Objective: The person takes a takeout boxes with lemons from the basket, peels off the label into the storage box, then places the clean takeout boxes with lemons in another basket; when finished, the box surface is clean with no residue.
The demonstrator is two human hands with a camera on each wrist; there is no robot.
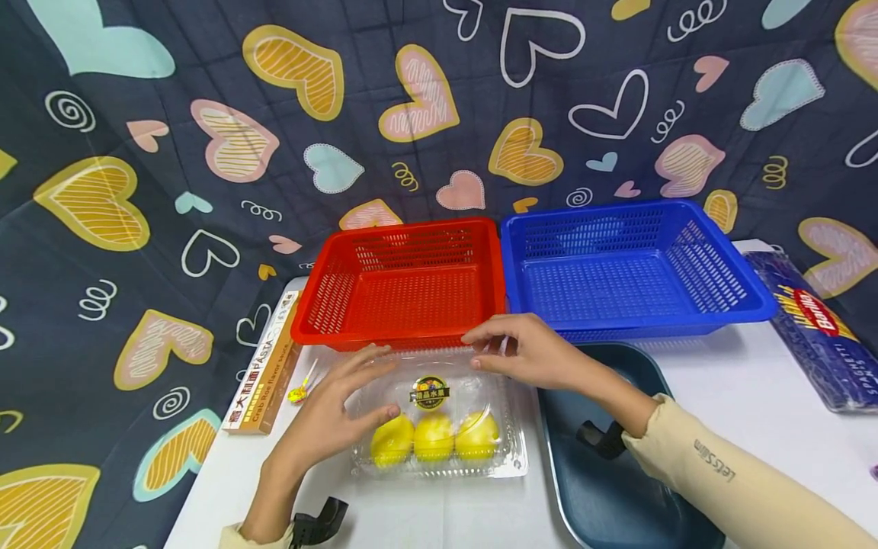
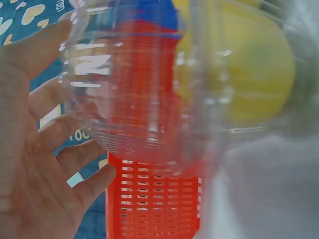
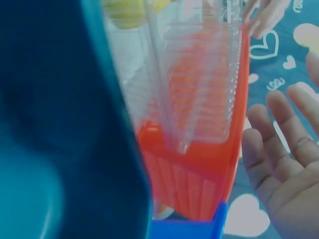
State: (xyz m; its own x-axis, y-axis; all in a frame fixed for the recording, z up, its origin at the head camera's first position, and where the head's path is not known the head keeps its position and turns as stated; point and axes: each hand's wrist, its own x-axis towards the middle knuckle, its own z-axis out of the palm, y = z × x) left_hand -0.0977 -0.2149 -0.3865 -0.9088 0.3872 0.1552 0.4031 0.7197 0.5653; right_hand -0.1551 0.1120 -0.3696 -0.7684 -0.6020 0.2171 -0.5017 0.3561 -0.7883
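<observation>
A clear plastic clamshell box (image 1: 439,415) with three yellow lemons (image 1: 434,436) lies on the white table in front of the red basket (image 1: 405,286). My left hand (image 1: 350,400) has its fingers spread, and they touch the box's left side; in the left wrist view the open palm (image 2: 35,164) is beside the clear box (image 2: 149,84) and a lemon (image 2: 249,64). My right hand (image 1: 511,351) hovers with relaxed fingers at the box's far right corner. The right wrist view shows its fingers (image 3: 284,159) straight, apart from the box (image 3: 199,74).
A blue basket (image 1: 631,263) stands right of the red one. A dark blue tray (image 1: 604,473) lies under my right forearm. A pasta box (image 1: 264,374) and a small lollipop (image 1: 298,393) lie at the left; a spaghetti pack (image 1: 816,335) lies at the right edge.
</observation>
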